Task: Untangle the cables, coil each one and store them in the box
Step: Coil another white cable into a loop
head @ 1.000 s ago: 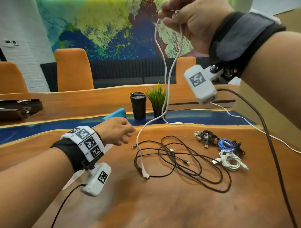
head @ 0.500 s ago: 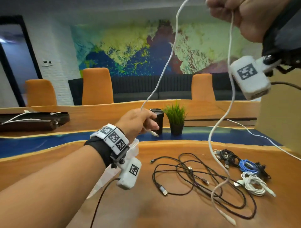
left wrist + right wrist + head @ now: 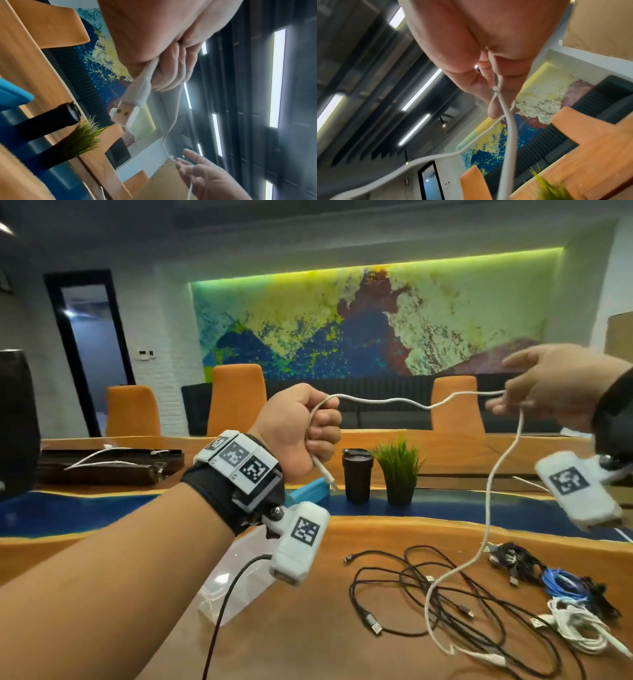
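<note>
Left hand point(image 3: 301, 433): fist round white cable point(image 3: 394, 400) – plug end sticking out below.
Right hand point(image 3: 561, 386): pinching cable, held high.
Cable: stretched between hands – rest drooping onto table point(image 3: 308, 628).

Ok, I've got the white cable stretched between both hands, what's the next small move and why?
Probably swing the right hand toward the left hand to lay a first loop. The left hand's grip holds the white cable near its USB plug, the span between the hands hangs free, and the tail still trails over the black cables on the table.
</note>
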`<action>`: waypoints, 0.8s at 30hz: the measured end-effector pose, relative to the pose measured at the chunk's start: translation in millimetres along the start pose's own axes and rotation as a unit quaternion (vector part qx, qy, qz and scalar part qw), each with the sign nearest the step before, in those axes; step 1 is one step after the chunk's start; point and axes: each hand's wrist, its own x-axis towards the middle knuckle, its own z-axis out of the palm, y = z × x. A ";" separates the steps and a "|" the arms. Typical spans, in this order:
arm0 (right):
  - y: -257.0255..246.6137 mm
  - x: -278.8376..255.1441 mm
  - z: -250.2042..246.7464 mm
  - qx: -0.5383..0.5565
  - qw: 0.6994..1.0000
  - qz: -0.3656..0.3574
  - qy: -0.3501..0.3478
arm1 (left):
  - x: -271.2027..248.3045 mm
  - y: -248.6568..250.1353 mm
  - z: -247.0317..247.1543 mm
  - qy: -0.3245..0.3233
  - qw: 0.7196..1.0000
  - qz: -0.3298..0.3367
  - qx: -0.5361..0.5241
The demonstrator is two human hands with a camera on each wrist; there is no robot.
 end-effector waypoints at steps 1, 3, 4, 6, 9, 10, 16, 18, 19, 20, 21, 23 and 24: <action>2.7 -1.8 1.4 -0.080 0.997 -0.005 0.004 | -0.9 2.3 3.4 -0.007 1.000 0.006 0.008; 5.8 -4.7 2.1 -0.280 0.960 -0.024 0.009 | -3.6 6.4 10.3 -0.015 0.999 0.025 0.033; 5.1 -6.9 2.6 -0.392 0.919 -0.036 0.006 | -5.4 8.5 13.7 -0.019 0.998 0.034 0.044; 4.0 -9.5 4.1 -0.545 0.834 -0.074 0.030 | -9.0 11.6 21.2 -0.032 0.997 0.047 0.060; -6.9 -27.1 13.8 -0.493 0.849 -0.191 0.004 | -13.6 11.8 33.2 -0.062 0.994 0.042 0.075; -13.4 -37.1 20.0 -0.453 0.856 -0.246 -0.027 | -14.8 10.9 37.2 -0.072 0.994 0.039 0.076; -33.7 -67.4 46.0 -0.154 0.911 -0.342 -0.172 | -25.3 14.3 50.7 -0.137 0.989 0.021 0.056; -31.9 -64.2 42.0 -0.094 0.926 -0.333 -0.151 | -29.5 12.7 47.0 -0.134 0.988 0.034 0.063; -30.9 -62.3 38.8 -0.084 0.931 -0.332 -0.125 | -31.5 10.1 44.4 -0.129 0.988 0.041 0.069; -28.9 -60.1 35.8 -0.079 0.935 -0.330 -0.100 | -33.0 6.7 41.2 -0.123 0.989 0.046 0.074; -26.2 -57.7 33.3 -0.074 0.940 -0.324 -0.082 | -34.1 2.8 38.1 -0.119 0.989 0.049 0.076; -19.2 -53.8 31.5 -0.080 0.945 -0.311 -0.059 | -36.2 -3.8 34.0 -0.120 0.988 0.053 0.079; -15.6 -52.8 32.7 -0.102 0.945 -0.307 -0.051 | -37.4 -6.1 33.3 -0.123 0.988 0.054 0.076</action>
